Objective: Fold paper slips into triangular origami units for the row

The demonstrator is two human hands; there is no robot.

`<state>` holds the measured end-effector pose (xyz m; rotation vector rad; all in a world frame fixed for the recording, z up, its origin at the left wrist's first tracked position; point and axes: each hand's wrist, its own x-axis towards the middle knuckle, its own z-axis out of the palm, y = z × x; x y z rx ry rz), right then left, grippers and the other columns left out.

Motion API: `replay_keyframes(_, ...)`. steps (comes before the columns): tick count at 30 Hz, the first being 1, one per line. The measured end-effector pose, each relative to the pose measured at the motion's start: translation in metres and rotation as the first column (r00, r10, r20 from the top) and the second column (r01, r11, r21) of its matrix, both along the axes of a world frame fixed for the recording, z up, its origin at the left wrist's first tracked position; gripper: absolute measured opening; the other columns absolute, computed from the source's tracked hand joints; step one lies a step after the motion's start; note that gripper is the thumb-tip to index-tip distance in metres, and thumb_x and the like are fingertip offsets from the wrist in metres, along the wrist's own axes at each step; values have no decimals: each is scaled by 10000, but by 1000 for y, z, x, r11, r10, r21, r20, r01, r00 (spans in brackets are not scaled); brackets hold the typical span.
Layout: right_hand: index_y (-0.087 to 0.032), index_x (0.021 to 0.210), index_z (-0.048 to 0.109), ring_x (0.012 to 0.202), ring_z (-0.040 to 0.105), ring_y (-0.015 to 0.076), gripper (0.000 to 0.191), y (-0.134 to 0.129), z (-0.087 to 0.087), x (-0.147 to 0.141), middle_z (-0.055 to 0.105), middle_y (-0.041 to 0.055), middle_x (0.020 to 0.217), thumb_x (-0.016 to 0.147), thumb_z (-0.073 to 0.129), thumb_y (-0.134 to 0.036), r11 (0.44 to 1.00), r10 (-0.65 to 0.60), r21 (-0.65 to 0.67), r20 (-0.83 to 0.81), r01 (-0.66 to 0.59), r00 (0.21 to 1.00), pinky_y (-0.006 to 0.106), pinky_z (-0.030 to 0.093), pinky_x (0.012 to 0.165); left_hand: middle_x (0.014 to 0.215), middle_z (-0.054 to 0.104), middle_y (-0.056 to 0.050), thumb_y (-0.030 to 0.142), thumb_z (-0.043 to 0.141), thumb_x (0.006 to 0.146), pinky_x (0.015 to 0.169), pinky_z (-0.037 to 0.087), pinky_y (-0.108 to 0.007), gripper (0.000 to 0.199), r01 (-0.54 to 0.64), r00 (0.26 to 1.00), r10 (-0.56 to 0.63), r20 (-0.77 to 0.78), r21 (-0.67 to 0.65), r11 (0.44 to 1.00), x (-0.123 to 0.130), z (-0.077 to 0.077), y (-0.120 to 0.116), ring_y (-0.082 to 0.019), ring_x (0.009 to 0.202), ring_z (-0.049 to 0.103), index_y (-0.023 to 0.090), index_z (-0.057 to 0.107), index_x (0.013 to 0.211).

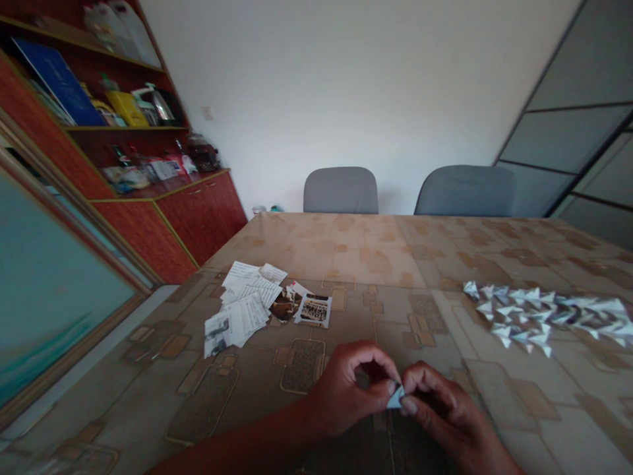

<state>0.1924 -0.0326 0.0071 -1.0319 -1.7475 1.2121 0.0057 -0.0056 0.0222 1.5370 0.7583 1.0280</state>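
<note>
A small folded piece of paper (395, 398), pale with a dark upper edge, is pinched between both hands above the near part of the table. My left hand (353, 389) grips its left side between thumb and index finger. On the right side, my right hand (438, 406) holds it with thumb and fingertips. The fingers cover much of the paper, so its full shape is hidden. Loose printed paper pieces (247, 307) lie in an overlapping pile to the left, some with pictures. Several folded paper pieces (524, 310) with pointed corners stand in rows at the right.
The table (366, 247) has a patterned cover. Two grey chairs, a left one (340, 190) and a right one (465, 191), stand at its far edge before a white wall. A red-brown cabinet (198, 214) with loaded shelves is at the left.
</note>
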Motion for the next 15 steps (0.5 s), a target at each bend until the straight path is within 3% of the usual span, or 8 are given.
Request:
replay_keyframes(10, -215, 764, 547, 637, 530, 136, 296, -1, 4, -2, 549, -24, 679, 909, 522, -472, 1000, -11, -16, 39, 12, 999, 201, 427, 592, 641, 600, -4, 77, 584, 672, 586, 409, -193, 97, -85, 992, 99, -80, 154, 984, 1, -4, -1, -114, 603, 538, 132, 657, 704)
replay_keyframes(15, -211, 755, 547, 620, 528, 127, 297, -1, 6, -2, 544, -30, 665, 909, 529, -465, 1000, -14, -3, 31, 14, 999, 191, 422, 578, 679, 596, -16, 133, 585, 744, 626, 412, -208, 69, -7, 998, 13, -61, 108, 994, -2, 2, -1, -119, 636, 537, 125, 653, 735)
